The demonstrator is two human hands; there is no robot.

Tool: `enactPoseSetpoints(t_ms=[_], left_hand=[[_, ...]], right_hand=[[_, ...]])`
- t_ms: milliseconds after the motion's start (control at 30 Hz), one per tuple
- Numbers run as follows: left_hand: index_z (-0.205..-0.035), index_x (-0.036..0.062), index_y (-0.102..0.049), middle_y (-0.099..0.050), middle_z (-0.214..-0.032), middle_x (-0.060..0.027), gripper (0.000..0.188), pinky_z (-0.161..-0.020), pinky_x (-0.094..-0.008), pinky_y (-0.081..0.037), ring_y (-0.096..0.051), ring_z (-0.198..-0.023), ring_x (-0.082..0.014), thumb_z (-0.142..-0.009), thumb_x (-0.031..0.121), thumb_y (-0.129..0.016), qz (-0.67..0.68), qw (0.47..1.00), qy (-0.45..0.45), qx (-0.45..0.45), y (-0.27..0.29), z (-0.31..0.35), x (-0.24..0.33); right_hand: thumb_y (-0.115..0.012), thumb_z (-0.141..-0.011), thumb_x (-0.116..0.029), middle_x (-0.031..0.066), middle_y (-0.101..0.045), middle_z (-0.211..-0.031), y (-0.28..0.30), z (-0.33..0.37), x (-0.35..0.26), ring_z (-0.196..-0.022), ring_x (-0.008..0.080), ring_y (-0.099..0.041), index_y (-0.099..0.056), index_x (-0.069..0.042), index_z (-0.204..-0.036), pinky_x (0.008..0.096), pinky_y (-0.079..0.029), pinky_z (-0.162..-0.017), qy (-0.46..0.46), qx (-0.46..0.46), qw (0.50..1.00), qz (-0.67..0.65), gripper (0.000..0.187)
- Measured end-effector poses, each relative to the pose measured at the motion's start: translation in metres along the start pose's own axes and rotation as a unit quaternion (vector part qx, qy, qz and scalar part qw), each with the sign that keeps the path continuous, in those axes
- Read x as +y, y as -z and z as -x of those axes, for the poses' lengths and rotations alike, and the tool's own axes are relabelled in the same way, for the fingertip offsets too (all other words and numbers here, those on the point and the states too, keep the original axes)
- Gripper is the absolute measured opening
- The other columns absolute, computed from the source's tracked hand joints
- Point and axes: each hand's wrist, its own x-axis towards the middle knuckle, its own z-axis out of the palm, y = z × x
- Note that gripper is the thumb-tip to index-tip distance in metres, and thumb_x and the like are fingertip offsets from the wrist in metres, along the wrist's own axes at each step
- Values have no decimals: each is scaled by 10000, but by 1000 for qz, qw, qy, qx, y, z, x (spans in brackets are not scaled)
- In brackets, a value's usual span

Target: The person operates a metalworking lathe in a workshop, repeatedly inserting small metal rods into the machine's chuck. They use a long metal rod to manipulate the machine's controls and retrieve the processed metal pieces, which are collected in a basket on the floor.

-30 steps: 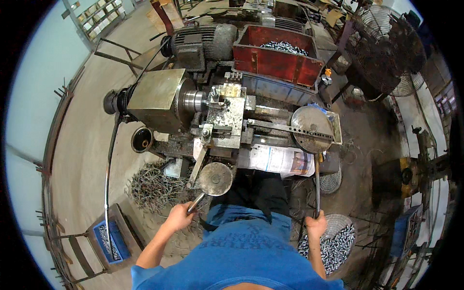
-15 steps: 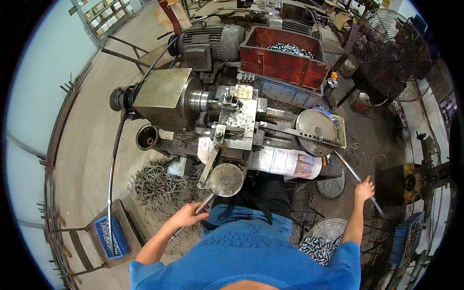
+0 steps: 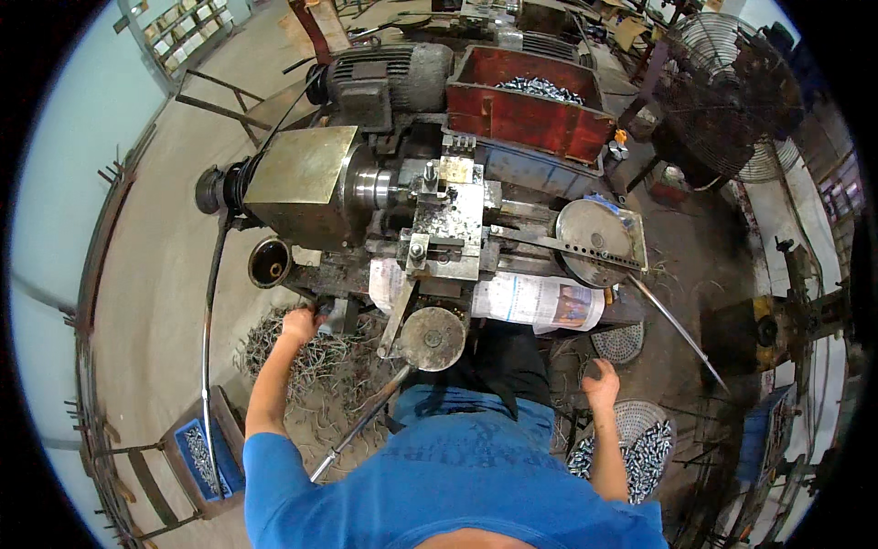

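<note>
My left hand (image 3: 300,327) reaches over a pile of curled metal shavings (image 3: 315,366), beside a small grey box (image 3: 340,316) under the lathe's front edge. Its fingers are curled in; what they hold, if anything, is hidden. Clear of both levers, my right hand (image 3: 599,384) has its fingers apart and nothing visible in them. It hovers over the rim of a perforated round basket (image 3: 637,418) holding shiny small metal parts (image 3: 646,462). One long lever (image 3: 370,421) extends from the round disc (image 3: 433,339) before me; another rod (image 3: 681,331) slopes down from the larger disc (image 3: 594,233) at right.
The lathe headstock (image 3: 302,169) and tool slide (image 3: 448,220) stand ahead. A red bin (image 3: 521,123) of metal parts sits behind, a motor (image 3: 389,78) to its left. Newspaper (image 3: 530,300) covers the front ledge. A large fan (image 3: 727,101) stands far right, a blue tray (image 3: 203,457) lower left.
Both hands have let go of their levers. My left hand has moved forward and left to the grey box; my right hand has moved left and slightly down toward the basket.
</note>
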Motion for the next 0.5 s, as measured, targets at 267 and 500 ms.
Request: enactPoseSetpoints(t_ms=[267,500], left_hand=[[-795,27,-605,-630,-688,-167,511,-626,-441,-517,-637,-676,-358,-809,532,-526,64,928,321,179,-107,-15,61],[-934,40,-600,-638,-737,-150,393,-614,-454,-502,-634,-696,-339,-802,409,-583,-17,997,79,-5,-30,2,24]], right_hand=[[-592,-585,-149,202,-653,-900,11,2,-54,-822,346,-633,-668,-4,-956,377,-499,-764,-30,-65,995,-74,406],[-591,-612,-104,201,-649,-916,60,-77,-119,-844,342,-628,-660,-16,-981,382,-494,-779,127,-50,989,-61,385]])
